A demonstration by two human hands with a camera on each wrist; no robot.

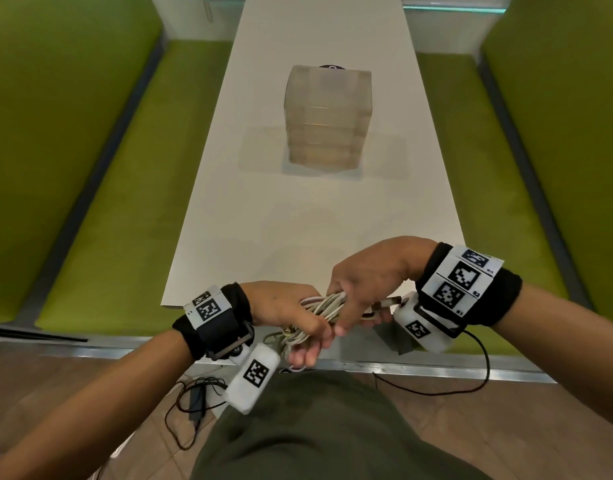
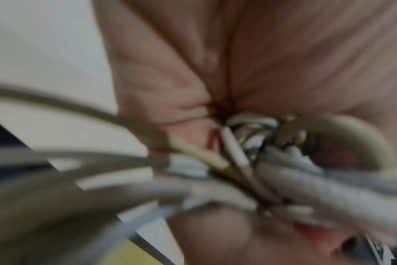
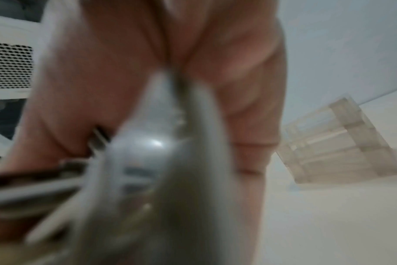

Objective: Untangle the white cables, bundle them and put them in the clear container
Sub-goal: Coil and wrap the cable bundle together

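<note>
A bunch of white cables [image 1: 320, 308] hangs between both hands just off the near end of the white table [image 1: 319, 220]. My left hand [image 1: 294, 318] grips the bunch from below, fingers curled round it. My right hand [image 1: 362, 289] comes from above and pinches strands of the same bunch; a metal plug end [image 1: 388, 303] sticks out under its palm. The left wrist view shows the looped cables [image 2: 249, 161] blurred against the palm. In the right wrist view a blurred grey cable end [image 3: 152, 161] fills the middle. The clear container [image 1: 327, 116] stands mid-table, also the clear container [image 3: 338, 141].
Green upholstered benches [image 1: 107, 168] run along both sides of the table. A small dark object [image 1: 332, 67] sits behind the container. Black wires [image 1: 194, 400] trail on the wooden floor below the table's near end.
</note>
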